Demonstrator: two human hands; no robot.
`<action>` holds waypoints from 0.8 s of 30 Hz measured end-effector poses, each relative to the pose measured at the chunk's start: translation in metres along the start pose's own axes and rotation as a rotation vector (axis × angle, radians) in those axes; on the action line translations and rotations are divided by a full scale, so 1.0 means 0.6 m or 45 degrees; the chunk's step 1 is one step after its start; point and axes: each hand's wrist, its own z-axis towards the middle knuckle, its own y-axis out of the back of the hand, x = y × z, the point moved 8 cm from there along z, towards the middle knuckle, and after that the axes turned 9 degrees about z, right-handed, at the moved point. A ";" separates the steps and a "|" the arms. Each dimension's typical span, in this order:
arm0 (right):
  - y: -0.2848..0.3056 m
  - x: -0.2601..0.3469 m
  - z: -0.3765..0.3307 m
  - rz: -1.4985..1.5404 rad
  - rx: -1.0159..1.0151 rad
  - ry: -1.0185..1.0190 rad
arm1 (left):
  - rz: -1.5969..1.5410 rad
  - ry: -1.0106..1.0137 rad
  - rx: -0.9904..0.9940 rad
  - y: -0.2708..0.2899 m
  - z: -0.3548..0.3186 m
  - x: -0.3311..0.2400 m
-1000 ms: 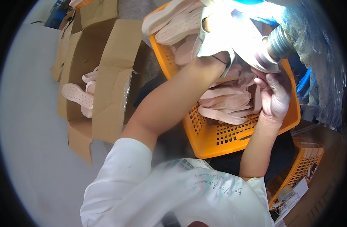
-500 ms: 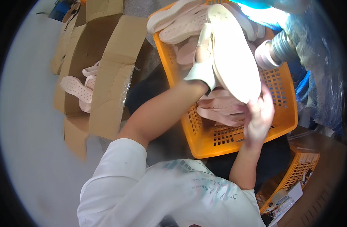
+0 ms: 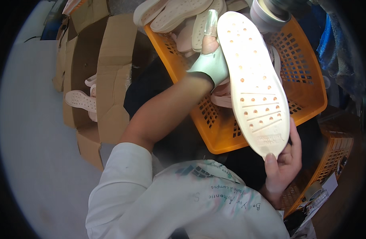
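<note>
A long pale cream shoe sole (image 3: 254, 79), dotted with small round holes and marked with a few raised lines, is held tilted above the orange basket. On its left edge is my left hand (image 3: 214, 59), in a pale fingerless glove, with a clear covering on the thumb; its other fingers are hidden behind the sole. My right hand (image 3: 284, 167) pinches the narrow tab at the lower end, thumb on the face and fingers along the edge. More pale pink soles (image 3: 181, 16) lie piled at the far end of the basket (image 3: 219, 145).
An open cardboard box (image 3: 115, 79) with several pink soles (image 3: 81, 99) stands at the left. A round metal and pale fixture (image 3: 270, 14) juts in near the sole's top. Another orange basket (image 3: 330, 159) and a tape roll (image 3: 313, 191) are at the lower right.
The sole now shows its holes clearly instead of a plain bright face, and its lower end has come nearer to me. My right hand has moved down with it. The bright glare at top right is gone.
</note>
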 end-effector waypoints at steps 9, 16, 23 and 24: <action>-0.081 -0.200 0.219 -0.292 0.555 -0.278 | -0.245 -0.072 0.138 0.018 -0.061 -0.152; -0.082 -0.465 0.226 -1.736 1.509 -0.592 | 0.008 -0.272 1.156 -0.075 -0.116 -0.324; -0.055 -0.559 0.187 -2.253 1.963 -0.501 | -0.110 -0.390 1.187 -0.100 -0.156 -0.373; -0.060 -0.561 0.183 -2.231 1.843 -0.415 | -0.134 -0.404 1.085 -0.100 -0.156 -0.378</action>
